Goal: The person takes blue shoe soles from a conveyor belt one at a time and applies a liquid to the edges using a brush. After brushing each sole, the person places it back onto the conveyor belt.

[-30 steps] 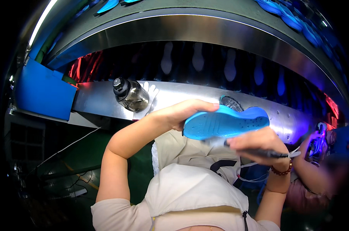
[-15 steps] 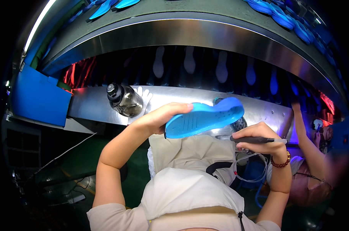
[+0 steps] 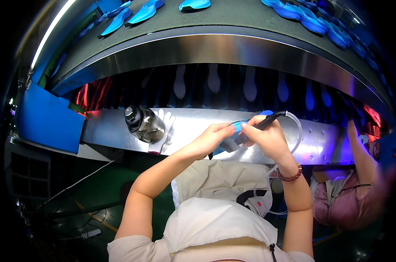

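Observation:
At the middle of the head view, my left hand (image 3: 213,136) grips a blue shoe sole (image 3: 238,126) over the metal ledge (image 3: 189,120). My right hand (image 3: 268,139) is closed around a black pen-shaped tool (image 3: 267,122), its front end held against or close to the sole. From the tool's back end a clear tube (image 3: 299,131) loops down to the right. The hands hide most of the sole, and the tool's tip cannot be made out.
A dark bottle (image 3: 147,126) and a white glove (image 3: 166,133) lie left along the ledge. Behind rises a green conveyor (image 3: 233,15) with a steel edge, bearing several blue soles (image 3: 146,12). A blue panel (image 3: 49,115) stands left. Another person's arm (image 3: 358,153) reaches in at right.
The sole has turned from face-up to tilted and moved forward over the ledge. My right hand has swung the tool up to it. Another blue sole now shows on the conveyor.

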`<move>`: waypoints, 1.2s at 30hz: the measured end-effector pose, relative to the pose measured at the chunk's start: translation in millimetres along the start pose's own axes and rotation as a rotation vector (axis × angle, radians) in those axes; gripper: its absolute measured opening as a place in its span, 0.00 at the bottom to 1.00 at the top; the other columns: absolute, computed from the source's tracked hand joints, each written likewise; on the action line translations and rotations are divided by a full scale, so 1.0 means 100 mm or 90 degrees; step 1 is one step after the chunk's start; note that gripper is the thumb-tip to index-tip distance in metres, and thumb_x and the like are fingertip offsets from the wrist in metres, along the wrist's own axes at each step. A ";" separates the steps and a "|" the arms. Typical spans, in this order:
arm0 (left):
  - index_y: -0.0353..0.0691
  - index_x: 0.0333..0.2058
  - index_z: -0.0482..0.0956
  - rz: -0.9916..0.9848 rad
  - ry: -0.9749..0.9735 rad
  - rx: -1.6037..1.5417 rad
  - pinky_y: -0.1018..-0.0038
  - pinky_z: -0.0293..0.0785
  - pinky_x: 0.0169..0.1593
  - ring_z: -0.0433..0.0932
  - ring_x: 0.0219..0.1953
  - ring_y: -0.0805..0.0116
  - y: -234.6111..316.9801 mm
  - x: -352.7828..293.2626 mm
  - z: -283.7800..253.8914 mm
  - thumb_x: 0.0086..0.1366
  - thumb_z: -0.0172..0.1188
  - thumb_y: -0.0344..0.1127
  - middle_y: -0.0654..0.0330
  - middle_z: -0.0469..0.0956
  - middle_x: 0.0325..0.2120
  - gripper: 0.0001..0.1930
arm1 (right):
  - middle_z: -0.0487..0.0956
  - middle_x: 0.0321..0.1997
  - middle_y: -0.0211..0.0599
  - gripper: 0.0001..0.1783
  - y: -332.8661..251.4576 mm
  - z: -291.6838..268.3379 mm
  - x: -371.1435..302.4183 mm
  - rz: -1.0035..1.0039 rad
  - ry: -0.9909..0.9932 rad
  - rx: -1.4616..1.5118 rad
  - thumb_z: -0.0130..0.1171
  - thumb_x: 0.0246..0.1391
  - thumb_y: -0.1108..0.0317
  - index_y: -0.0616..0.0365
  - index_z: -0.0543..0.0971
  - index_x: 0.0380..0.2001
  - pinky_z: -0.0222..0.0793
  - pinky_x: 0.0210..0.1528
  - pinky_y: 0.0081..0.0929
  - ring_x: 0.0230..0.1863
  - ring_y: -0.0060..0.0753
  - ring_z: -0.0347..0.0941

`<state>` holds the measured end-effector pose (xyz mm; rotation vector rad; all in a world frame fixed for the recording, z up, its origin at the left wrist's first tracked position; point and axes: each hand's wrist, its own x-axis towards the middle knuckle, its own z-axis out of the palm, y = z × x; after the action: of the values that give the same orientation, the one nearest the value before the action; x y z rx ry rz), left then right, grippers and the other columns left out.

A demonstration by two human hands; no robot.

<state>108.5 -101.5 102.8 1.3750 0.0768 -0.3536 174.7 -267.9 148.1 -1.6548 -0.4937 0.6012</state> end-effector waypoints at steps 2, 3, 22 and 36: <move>0.30 0.43 0.71 0.005 0.013 -0.031 0.77 0.68 0.40 0.72 0.35 0.72 -0.04 0.03 0.00 0.64 0.43 0.42 0.57 0.75 0.34 0.20 | 0.73 0.15 0.35 0.12 0.04 -0.01 0.05 0.011 0.005 0.032 0.56 0.48 0.67 0.67 0.74 0.19 0.67 0.20 0.16 0.17 0.21 0.72; 0.30 0.43 0.72 0.008 0.019 -0.046 0.76 0.67 0.41 0.72 0.36 0.72 -0.07 0.04 -0.01 0.64 0.43 0.42 0.57 0.75 0.33 0.20 | 0.73 0.15 0.35 0.12 0.06 -0.02 0.08 0.016 0.008 0.048 0.56 0.48 0.67 0.67 0.74 0.19 0.68 0.19 0.15 0.16 0.22 0.72; 0.37 0.52 0.62 -0.071 0.057 -0.420 0.66 0.72 0.43 0.73 0.42 0.64 -0.28 0.09 0.02 0.60 0.49 0.49 0.54 0.71 0.42 0.27 | 0.78 0.31 0.40 0.16 0.86 -0.08 0.24 -0.191 0.208 -0.067 0.59 0.48 0.66 0.69 0.76 0.35 0.66 0.32 0.18 0.28 0.22 0.72; 0.33 0.52 0.60 0.017 0.104 -0.449 0.64 0.70 0.50 0.71 0.46 0.58 -0.55 0.28 -0.29 0.60 0.48 0.48 0.49 0.69 0.45 0.28 | 0.78 0.36 0.50 0.13 0.67 0.27 -0.23 -0.291 0.095 -0.164 0.54 0.48 0.71 0.67 0.76 0.38 0.70 0.41 0.27 0.36 0.39 0.76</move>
<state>123.6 -87.2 37.6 0.7013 0.2902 -0.1629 138.6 -272.3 81.7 -1.7337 -0.8343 0.0781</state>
